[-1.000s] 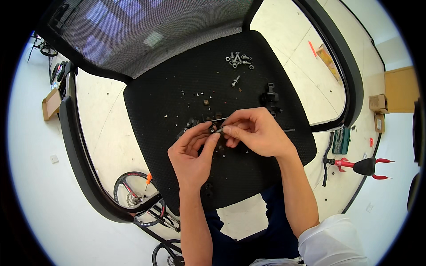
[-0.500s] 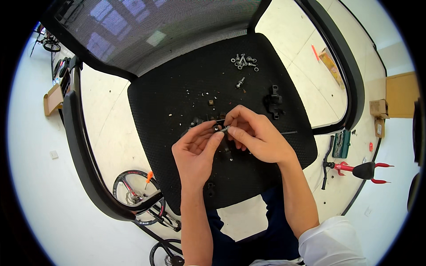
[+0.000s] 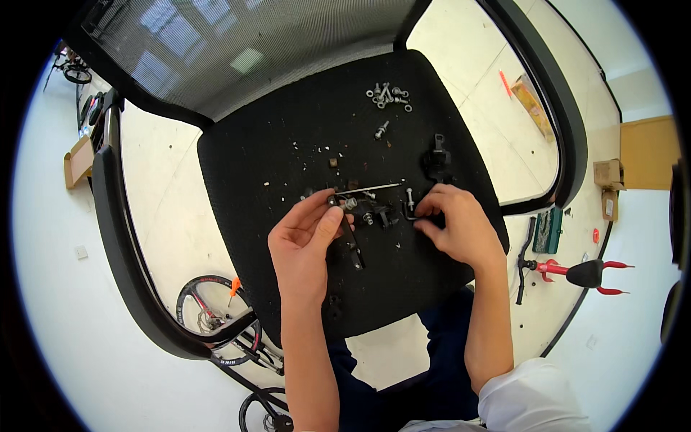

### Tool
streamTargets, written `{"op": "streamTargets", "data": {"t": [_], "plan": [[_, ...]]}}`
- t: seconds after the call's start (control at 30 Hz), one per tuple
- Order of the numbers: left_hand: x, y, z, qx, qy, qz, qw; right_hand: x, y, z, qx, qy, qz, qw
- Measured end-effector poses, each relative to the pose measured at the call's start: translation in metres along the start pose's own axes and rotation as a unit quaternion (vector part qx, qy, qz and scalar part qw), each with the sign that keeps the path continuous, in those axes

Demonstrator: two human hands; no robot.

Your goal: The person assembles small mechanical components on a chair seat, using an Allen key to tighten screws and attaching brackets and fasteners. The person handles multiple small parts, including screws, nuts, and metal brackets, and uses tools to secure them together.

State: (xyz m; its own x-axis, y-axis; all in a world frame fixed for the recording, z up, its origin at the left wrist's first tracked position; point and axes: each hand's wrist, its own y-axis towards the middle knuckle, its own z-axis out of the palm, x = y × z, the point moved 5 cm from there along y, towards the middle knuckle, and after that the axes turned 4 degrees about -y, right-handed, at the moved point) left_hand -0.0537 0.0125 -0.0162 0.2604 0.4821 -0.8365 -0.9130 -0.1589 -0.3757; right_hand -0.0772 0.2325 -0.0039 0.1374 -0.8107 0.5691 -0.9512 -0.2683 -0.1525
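My left hand (image 3: pixel 308 234) is closed, its thumb and fingers pinching a slim black metal arm (image 3: pixel 353 245) that looks like a bicycle brake part. A thin silvery rod (image 3: pixel 368 189) sticks out to the right from that hand's fingertips. My right hand (image 3: pixel 457 225) is closed around a black L-shaped hex key (image 3: pixel 407 213), mostly hidden by the fingers. At the key's short end stands a silver bolt (image 3: pixel 410 196). Between the hands, more black metal parts with silver bolts (image 3: pixel 381 214) lie on the black chair seat (image 3: pixel 273 162).
Several silver bolts and washers (image 3: pixel 387 95) lie toward the seat's back, with a single bolt (image 3: pixel 381 129) nearer. A black clamp-like part (image 3: pixel 437 160) rests at the seat's right. Armrests (image 3: pixel 119 259) flank the seat. A bicycle wheel (image 3: pixel 216 313) and a green toolbox (image 3: pixel 548 232) are on the floor.
My hands, together at a small bolt before, have come apart. The right hand has moved right with the hex key and bolt; the left keeps the black arm.
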Motion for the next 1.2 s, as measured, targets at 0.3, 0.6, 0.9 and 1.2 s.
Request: {"op": "streamTargets", "data": {"t": [0.3,0.6,0.9,1.2], "plan": [[0.004,0.0,0.004,0.013,-0.001,-0.034,0.999,0.018,0.004,-0.003,-0.008,0.499,0.107,0.86],[0.006,-0.001,0.002,0.032,-0.005,-0.063,0.997,0.025,0.014,-0.018,-0.248,0.529,0.065,0.809],[0.007,0.001,0.004,0.049,-0.036,-0.066,0.996,0.028,0.015,-0.012,-0.211,0.577,0.082,0.785],[0.008,0.0,0.001,0.05,-0.039,-0.073,0.995,0.03,0.015,-0.005,-0.205,0.561,0.07,0.799]]}}
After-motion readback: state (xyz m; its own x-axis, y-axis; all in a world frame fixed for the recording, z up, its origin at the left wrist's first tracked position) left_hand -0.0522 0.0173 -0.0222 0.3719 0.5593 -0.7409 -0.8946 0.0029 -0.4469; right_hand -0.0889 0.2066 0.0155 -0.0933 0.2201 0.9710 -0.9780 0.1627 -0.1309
